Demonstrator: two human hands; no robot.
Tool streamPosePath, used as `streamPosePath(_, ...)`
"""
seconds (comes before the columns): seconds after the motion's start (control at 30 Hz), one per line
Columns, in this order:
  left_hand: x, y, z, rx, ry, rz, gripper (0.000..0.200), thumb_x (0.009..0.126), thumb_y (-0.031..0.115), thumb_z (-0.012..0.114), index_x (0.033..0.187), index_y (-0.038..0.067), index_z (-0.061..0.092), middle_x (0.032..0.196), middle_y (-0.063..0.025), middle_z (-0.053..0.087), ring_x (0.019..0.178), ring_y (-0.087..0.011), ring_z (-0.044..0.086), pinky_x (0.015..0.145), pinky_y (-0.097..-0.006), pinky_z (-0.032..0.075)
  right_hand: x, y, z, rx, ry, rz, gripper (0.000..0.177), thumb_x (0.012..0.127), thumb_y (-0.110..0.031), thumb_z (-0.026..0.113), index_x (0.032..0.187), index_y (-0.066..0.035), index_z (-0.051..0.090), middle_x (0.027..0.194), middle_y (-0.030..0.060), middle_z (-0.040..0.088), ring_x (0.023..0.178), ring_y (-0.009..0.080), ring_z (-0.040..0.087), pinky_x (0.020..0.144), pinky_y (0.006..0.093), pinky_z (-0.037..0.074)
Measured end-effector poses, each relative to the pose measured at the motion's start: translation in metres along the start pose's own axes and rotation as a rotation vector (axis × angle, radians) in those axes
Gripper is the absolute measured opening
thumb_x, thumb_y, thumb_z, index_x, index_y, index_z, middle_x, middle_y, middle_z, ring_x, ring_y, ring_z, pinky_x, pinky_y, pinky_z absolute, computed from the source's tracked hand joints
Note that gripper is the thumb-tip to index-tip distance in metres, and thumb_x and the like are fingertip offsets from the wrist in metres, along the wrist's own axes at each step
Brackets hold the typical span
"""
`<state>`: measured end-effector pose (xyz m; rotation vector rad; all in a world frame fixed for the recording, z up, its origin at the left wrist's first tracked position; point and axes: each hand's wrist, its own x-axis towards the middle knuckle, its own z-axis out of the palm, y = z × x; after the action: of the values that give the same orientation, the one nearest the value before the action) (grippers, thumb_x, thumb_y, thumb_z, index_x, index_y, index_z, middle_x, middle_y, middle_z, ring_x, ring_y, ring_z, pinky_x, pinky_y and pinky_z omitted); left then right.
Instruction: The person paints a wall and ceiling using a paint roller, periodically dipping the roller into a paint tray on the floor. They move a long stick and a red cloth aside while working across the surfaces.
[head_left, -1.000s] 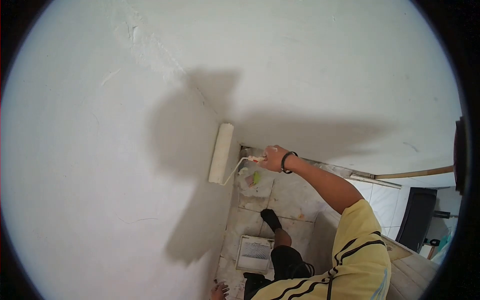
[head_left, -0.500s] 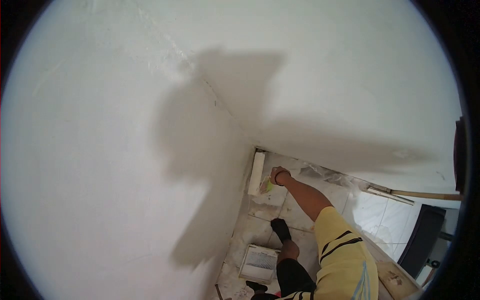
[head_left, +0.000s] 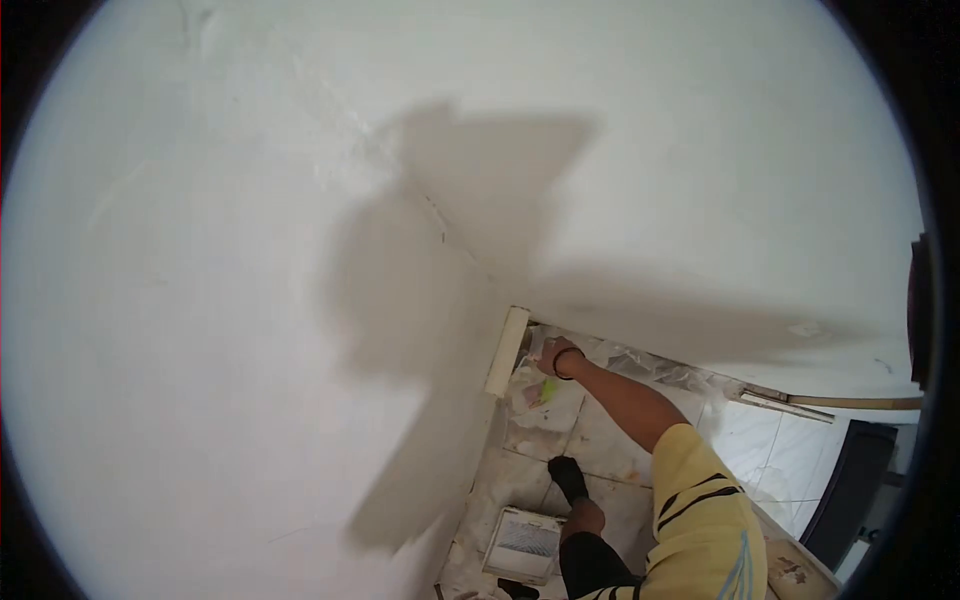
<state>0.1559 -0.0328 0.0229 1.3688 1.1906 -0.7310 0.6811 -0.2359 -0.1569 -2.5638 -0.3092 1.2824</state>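
Observation:
My right hand [head_left: 558, 357], with a dark band at its wrist, reaches down into the corner from a yellow sleeve [head_left: 705, 500]. Its fingers are closed round the handle of a paint roller, most of which the hand hides. The long white roller sleeve [head_left: 508, 352] stands lengthwise against the foot of the left wall [head_left: 250, 350], overlapping the wall in this view. Just below the hand, a small green and pink item [head_left: 543, 392] lies on the floor. My left hand is out of view.
A white paint tray [head_left: 522, 545] rests on the stained floor tiles [head_left: 610, 435] near my black-socked foot [head_left: 567, 480]. Crumpled clear plastic sheeting [head_left: 650, 367] runs along the base of the right wall [head_left: 700, 200]. A dark piece of furniture [head_left: 850, 480] stands at the right.
The roller has shifted left against the wall and tilts a little more. My right hand has moved with it, uncovering more of the green and pink item. The whole view has shifted slightly.

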Motion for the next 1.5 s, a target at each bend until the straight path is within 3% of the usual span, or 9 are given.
streamPosePath(0.1, 0.023, 0.056, 0.025, 0.133, -0.174, 0.215, 0.043, 0.095, 0.033, 0.054, 0.132, 0.011, 0.05, 0.124, -0.0151, 0.056, 0.114, -0.03, 0.053, 0.095, -0.0435, 0.044, -0.076, -0.005, -0.051, -0.062, 0.09, -0.057, 0.06, 0.086, -0.042, 0.054, 0.122, 0.006, 0.051, 0.124, 0.0247, 0.053, 0.109, 0.0326, 0.058, 0.09, 0.0412, 0.05)
streamPosePath(0.27, 0.022, 0.14, 0.063, 0.173, -0.218, 0.454, 0.037, 0.093, 0.025, 0.058, 0.119, -0.001, 0.054, 0.104, -0.0145, 0.065, 0.099, -0.0172, 0.061, 0.082, -0.028, 0.048, -0.147, -0.019, -0.091, 0.074, 0.211, -0.101, 0.052, 0.082, -0.044, 0.06, 0.103, 0.004, 0.063, 0.084, 0.0187, 0.068, 0.07, 0.0281, 0.066, 0.068, 0.0378, 0.053)
streamPosePath(0.6, -0.03, 0.253, 0.122, 0.095, -0.53, 0.835, 0.043, 0.093, 0.024, 0.058, 0.128, 0.002, 0.047, 0.112, -0.0104, 0.062, 0.098, -0.0161, 0.057, 0.084, -0.028, 0.045, -0.297, -0.054, -0.142, 0.094, 0.398, -0.251, 0.046, 0.077, -0.044, 0.065, 0.085, 0.001, 0.07, 0.064, 0.0171, 0.064, 0.061, 0.0278, 0.064, 0.062, 0.0387, 0.051)
streamPosePath(0.9, -0.061, 0.269, 0.118, 0.105, -0.576, 0.829, 0.043, 0.092, 0.02, 0.06, 0.129, 0.003, 0.047, 0.112, -0.0104, 0.062, 0.098, -0.0166, 0.058, 0.086, -0.0298, 0.044, -0.399, -0.077, -0.192, 0.353, 0.401, -0.278, 0.04, 0.076, -0.039, 0.064, 0.072, 0.002, 0.062, 0.056, 0.0101, 0.055, 0.047, 0.0211, 0.052, 0.048, 0.035, 0.045)
streamPosePath(0.97, -0.064, 0.269, 0.114, 0.129, -0.571, 0.819, 0.043, 0.092, 0.02, 0.06, 0.129, 0.003, 0.047, 0.112, -0.01, 0.062, 0.098, -0.0165, 0.057, 0.086, -0.0296, 0.044, -0.415, -0.079, -0.202, 0.384, 0.317, -0.29, 0.038, 0.08, -0.036, 0.068, 0.09, 0.0, 0.068, 0.054, 0.0048, 0.052, 0.045, 0.0141, 0.051, 0.044, 0.0303, 0.042)
streamPosePath(1.1, -0.067, 0.267, 0.111, 0.165, -0.564, 0.818, 0.042, 0.092, 0.02, 0.059, 0.129, 0.004, 0.046, 0.111, -0.0085, 0.062, 0.102, -0.0157, 0.056, 0.086, -0.029, 0.043, -0.402, -0.059, -0.19, 0.466, 0.392, -0.416, 0.039, 0.081, -0.04, 0.065, 0.08, 0.0, 0.064, 0.055, 0.0071, 0.052, 0.044, 0.0162, 0.049, 0.045, 0.0329, 0.042)
streamPosePath(1.17, -0.069, 0.269, 0.113, 0.202, -0.555, 0.822, 0.043, 0.093, 0.022, 0.059, 0.13, 0.004, 0.046, 0.112, -0.0089, 0.061, 0.101, -0.0153, 0.055, 0.087, -0.0291, 0.043, -0.402, -0.046, -0.185, 0.489, 0.367, -0.507, 0.04, 0.082, -0.035, 0.067, 0.097, 0.002, 0.068, 0.054, 0.0033, 0.052, 0.048, 0.0128, 0.048, 0.047, 0.0295, 0.041)
streamPosePath(1.3, -0.06, 0.267, 0.113, 0.269, -0.547, 0.743, 0.045, 0.093, 0.025, 0.059, 0.131, 0.005, 0.045, 0.114, -0.0097, 0.061, 0.101, -0.014, 0.055, 0.087, -0.0287, 0.044, -0.38, -0.012, -0.149, 0.487, 0.473, -0.55, 0.042, 0.082, -0.035, 0.067, 0.104, 0.0, 0.067, 0.058, 0.0075, 0.056, 0.053, 0.0153, 0.051, 0.054, 0.0312, 0.045)
streamPosePath(1.5, -0.022, 0.259, 0.146, 0.221, -0.631, 0.538, 0.049, 0.094, 0.029, 0.055, 0.136, 0.008, 0.042, 0.122, -0.0081, 0.058, 0.104, -0.0165, 0.054, 0.087, -0.0301, 0.042, -0.297, 0.016, -0.088, 0.374, 0.514, -0.465, 0.038, 0.079, -0.039, 0.064, 0.077, -0.001, 0.065, 0.064, 0.0166, 0.06, 0.057, 0.0269, 0.058, 0.061, 0.0391, 0.048)
